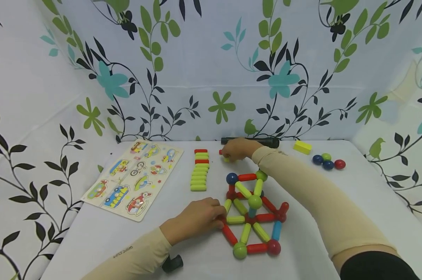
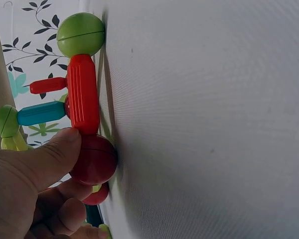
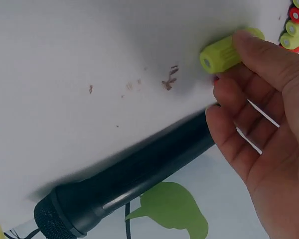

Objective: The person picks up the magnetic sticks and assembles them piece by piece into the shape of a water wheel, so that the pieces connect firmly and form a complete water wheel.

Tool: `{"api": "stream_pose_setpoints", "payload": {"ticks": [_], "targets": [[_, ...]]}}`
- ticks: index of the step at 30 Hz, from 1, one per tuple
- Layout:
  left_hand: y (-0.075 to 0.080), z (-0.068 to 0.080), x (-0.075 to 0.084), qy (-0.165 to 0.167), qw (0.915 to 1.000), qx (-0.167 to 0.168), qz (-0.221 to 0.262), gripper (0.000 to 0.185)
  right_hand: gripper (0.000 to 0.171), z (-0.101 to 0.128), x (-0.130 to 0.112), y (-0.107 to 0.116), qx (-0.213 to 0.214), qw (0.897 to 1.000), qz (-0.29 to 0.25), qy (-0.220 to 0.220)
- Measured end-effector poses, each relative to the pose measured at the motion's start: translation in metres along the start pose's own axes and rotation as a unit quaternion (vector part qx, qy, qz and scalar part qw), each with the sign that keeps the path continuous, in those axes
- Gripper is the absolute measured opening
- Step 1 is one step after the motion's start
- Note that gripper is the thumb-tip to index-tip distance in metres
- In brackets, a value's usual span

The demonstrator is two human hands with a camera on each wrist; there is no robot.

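Observation:
A structure of magnetic sticks and balls [image 1: 261, 217] stands on the table, with red, green and blue sticks. My left hand [image 1: 199, 217] grips its left side. In the left wrist view, the thumb and fingers of that hand pinch a dark red ball [image 2: 97, 162] where it joins a red stick [image 2: 83, 94]. Farther back, my right hand [image 1: 239, 149] pinches a yellow-green magnetic stick [image 3: 222, 56] between thumb and fingers, low over the table. A bit of red shows beside this hand, partly hidden. To its left is a column of red and green sticks [image 1: 198, 173].
A black microphone [image 1: 267, 142] lies behind my right hand. At the back right are a yellow block [image 1: 302, 147] and several loose balls [image 1: 328, 165]. A picture puzzle board [image 1: 128, 208] lies on the left. Near my left forearm is a small black object [image 1: 173, 263].

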State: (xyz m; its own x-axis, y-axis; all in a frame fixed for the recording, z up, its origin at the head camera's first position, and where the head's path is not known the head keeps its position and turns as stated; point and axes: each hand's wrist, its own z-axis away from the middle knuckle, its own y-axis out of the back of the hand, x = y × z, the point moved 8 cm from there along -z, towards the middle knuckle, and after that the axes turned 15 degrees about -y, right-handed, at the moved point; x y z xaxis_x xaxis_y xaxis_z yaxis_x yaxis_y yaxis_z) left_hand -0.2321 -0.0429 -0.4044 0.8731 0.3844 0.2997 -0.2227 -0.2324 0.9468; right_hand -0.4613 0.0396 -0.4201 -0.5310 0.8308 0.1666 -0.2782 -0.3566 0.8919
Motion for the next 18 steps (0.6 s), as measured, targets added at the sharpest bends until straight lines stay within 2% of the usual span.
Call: {"api": "stream_pose_setpoints", "payload": {"ticks": [4, 8, 14, 18], "targets": [[0.000, 0.000, 0.000, 0.002, 1.0000, -0.001, 0.004, 0.017, 0.006, 0.004, 0.003, -0.001, -0.013, 1.000, 0.000, -0.006], [0.000, 0.000, 0.000, 0.004, 1.0000, -0.004, 0.006, 0.018, 0.009, 0.018, 0.016, 0.014, 0.009, 0.999, -0.031, -0.016], [-0.002, 0.000, 0.000, 0.013, 0.9998, -0.011, 0.007, 0.019, 0.013, 0.066, 0.041, 0.050, 0.086, 0.991, -0.103, -0.022], [-0.002, -0.001, 0.000, 0.006, 0.9999, -0.006, -0.006, 0.018, 0.017, 0.111, 0.053, 0.059, 0.128, 0.983, -0.128, -0.015]]}}
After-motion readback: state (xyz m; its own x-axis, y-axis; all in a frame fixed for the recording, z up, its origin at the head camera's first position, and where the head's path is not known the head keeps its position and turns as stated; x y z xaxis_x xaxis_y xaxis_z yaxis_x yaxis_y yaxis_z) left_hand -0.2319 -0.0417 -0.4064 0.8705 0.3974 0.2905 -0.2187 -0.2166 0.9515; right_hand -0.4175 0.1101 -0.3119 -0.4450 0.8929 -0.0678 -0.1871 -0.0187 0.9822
